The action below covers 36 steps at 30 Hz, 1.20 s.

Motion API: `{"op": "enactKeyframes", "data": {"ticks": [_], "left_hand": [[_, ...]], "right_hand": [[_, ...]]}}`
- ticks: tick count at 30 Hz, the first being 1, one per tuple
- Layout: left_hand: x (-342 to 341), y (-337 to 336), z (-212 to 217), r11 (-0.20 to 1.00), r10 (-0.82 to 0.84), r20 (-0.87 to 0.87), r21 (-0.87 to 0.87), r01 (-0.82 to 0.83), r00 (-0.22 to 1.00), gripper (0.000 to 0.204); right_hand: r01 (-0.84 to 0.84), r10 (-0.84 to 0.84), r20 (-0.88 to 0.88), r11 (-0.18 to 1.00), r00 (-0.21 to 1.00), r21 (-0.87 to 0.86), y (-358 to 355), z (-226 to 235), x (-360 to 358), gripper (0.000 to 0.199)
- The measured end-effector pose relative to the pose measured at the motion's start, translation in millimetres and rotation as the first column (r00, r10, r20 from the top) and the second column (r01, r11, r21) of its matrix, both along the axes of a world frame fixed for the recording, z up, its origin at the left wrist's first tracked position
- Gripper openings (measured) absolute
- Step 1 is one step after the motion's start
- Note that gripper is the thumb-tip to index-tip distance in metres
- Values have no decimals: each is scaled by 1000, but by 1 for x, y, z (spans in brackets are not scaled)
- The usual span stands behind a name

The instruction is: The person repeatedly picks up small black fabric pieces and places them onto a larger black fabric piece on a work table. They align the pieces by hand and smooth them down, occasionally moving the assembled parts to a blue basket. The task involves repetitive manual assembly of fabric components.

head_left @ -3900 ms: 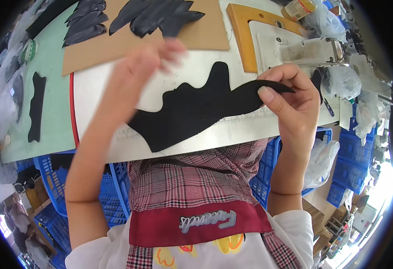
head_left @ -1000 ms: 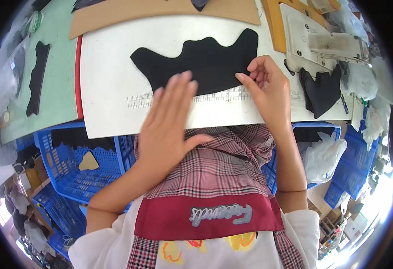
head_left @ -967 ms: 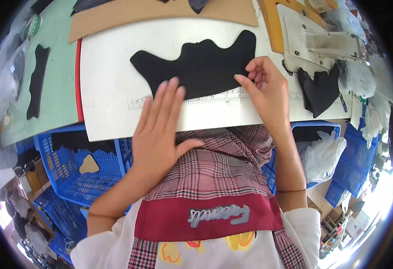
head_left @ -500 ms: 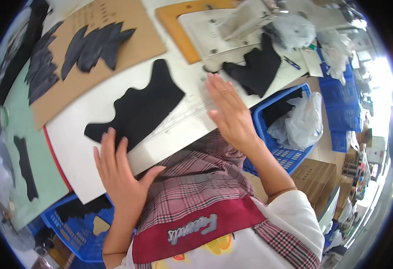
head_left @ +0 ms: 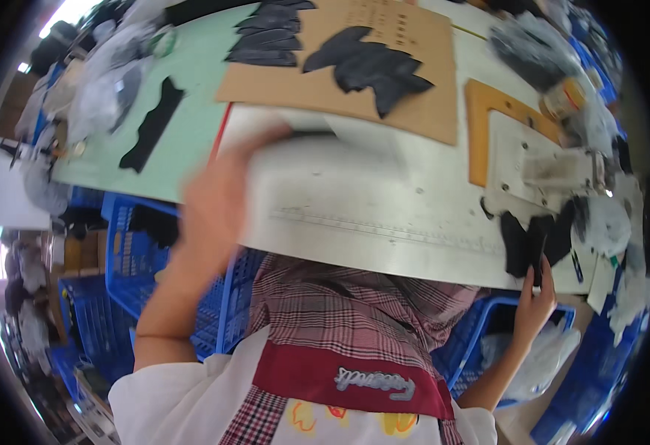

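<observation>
My left hand (head_left: 225, 189), smeared by motion, is raised over the left part of the white table. A blurred black fabric piece (head_left: 314, 136) trails from its fingers toward the right. At the table's right front edge, my right hand (head_left: 537, 300) has its fingers closed on the edge of a black cut fabric piece (head_left: 517, 241), and part of the cloth stands up in a fold. That piece lies beside the sewing machine (head_left: 562, 172). How the left fingers grip is too blurred to make out.
Brown cardboard (head_left: 265, 87) at the back bears several dark grey pieces (head_left: 384, 70). A black strip (head_left: 153, 126) lies on the green surface (head_left: 199, 96) at left. Blue baskets (head_left: 121, 256) stand below the table. A pen (head_left: 577, 265) and plastic bags (head_left: 605, 222) are at the right.
The view has swung left. The black piece from the table's middle is now lifted and blurred at my left hand. My right hand, flat and open before, now grips the other black piece.
</observation>
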State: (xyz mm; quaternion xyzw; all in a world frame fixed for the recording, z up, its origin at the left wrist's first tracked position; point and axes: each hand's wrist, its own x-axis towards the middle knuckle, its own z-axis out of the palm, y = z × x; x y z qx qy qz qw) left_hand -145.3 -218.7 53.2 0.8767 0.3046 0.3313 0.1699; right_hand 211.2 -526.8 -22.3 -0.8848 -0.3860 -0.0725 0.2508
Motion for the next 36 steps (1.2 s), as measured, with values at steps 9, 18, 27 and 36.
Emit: {"op": "enactKeyframes", "data": {"ticks": [9, 18, 27, 36], "left_hand": [[-178, 188, -68, 700, 675, -277, 534, -475, 684, 30], [-143, 152, -86, 713, 666, -236, 479, -512, 707, 51], [54, 103, -57, 980, -172, -131, 81, 184, 976, 39], [111, 111, -83, 945, -302, -168, 75, 318, 938, 38]], "right_hand": [[-335, 282, 436, 941, 854, 47, 76, 58, -98, 36], [-669, 672, 132, 740, 729, -66, 166, 18, -194, 41], [-694, 638, 624, 691, 452, -204, 289, 15, -86, 30], [-445, 601, -418, 794, 681, 415, 315, -4, -73, 10]]}}
